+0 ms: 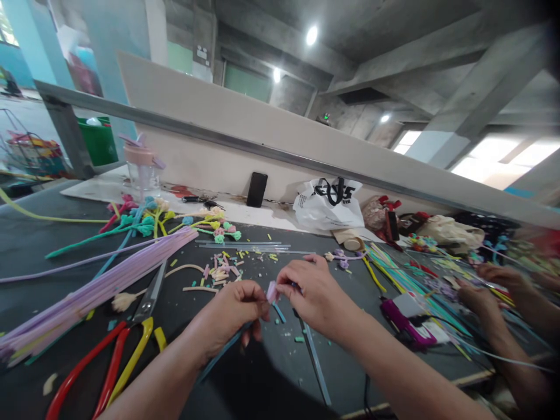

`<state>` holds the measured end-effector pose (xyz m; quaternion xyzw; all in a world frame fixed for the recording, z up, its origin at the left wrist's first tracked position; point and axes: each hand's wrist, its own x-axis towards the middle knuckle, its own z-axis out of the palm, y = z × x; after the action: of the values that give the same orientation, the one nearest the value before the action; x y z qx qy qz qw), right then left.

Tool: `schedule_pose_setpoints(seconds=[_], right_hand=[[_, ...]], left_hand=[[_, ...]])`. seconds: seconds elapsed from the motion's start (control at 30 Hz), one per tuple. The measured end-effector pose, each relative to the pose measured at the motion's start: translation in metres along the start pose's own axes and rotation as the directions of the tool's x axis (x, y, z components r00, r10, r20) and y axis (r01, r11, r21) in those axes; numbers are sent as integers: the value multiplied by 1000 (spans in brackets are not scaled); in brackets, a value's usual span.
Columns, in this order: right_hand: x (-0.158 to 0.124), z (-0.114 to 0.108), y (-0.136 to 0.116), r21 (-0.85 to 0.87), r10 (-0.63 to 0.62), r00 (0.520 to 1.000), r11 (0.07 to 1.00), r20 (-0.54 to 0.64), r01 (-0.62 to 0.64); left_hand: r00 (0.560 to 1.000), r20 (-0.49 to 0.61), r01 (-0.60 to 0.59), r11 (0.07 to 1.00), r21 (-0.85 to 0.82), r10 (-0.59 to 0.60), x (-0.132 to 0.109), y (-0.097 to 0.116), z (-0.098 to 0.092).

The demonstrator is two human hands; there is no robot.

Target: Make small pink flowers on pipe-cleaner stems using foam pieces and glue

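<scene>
My left hand [234, 312] and my right hand [312, 294] meet over the dark table [39, 245], both pinched on a small pink-lilac pipe-cleaner piece [272, 291]. A blue stem [223, 353] runs down from my left hand's closed fingers. A thin grey rod [315, 361] lies on the table just under my right hand. Small cut bits [221, 271] in several colours are scattered right behind my hands.
Red and yellow handled cutters [109, 364] and a bundle of lilac pipe cleaners [100, 286] lie at the left. Finished fuzzy flowers [149, 224], a pink bottle [140, 169], a black phone [256, 189] and a white bag [328, 204] sit behind. Another person's hands [490, 286] work at the right.
</scene>
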<state>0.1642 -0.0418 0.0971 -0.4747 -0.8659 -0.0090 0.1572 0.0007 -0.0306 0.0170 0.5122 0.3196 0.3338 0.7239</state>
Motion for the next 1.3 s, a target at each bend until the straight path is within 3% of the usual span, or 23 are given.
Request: schedule_pose_setpoints(seconds=[0.1, 0.2, 0.33, 0.43, 0.67, 0.87, 0.97, 1.03, 1.1, 1.17, 1.23, 1.3], right_hand=[[1, 2, 3, 21, 66, 997, 998, -40, -66], [-2, 5, 4, 29, 118, 976, 993, -184, -115], [-15, 14, -1, -12, -33, 939, 999, -341, 31], [-23, 22, -4, -51, -118, 933, 993, -341, 107], [-18, 29, -6, -39, -127, 930, 992, -345, 121], [-31, 35, -11, 186, -58, 910, 972, -411, 146], [-46, 45, -12, 294, -40, 941, 945, -337, 146], [-52, 53, -12, 379, 55, 955, 923, -293, 63], [-52, 58, -12, 543, 274, 924, 835, -267, -91], [-49, 59, -13, 728, 481, 853, 656, -203, -197], [-45, 56, -14, 835, 564, 817, 502, -119, -225], [-42, 52, -16, 867, 565, 823, 440, -64, -235]], left_hand=[[1000, 13, 8, 995, -96, -7, -1, -1, -1], [999, 30, 25, 982, -187, -20, -2, 2, 0], [999, 32, 24, 970, -241, -17, -3, 6, 0], [999, 45, 21, 967, -255, -10, -4, 5, -1], [999, 44, 29, 961, -277, -18, -4, 6, -1], [999, 19, 34, 940, -340, -29, -5, 12, -4], [1000, 9, 23, 925, -380, -21, -6, 14, -6], [1000, 15, 16, 924, -381, -11, -8, 15, -5], [999, 36, 8, 937, -349, 5, -9, 16, -3], [998, 58, 11, 954, -299, 7, -11, 16, 1], [998, 57, 17, 971, -240, -3, -11, 15, 4], [1000, 30, 11, 987, -161, -6, -10, 13, 7]])
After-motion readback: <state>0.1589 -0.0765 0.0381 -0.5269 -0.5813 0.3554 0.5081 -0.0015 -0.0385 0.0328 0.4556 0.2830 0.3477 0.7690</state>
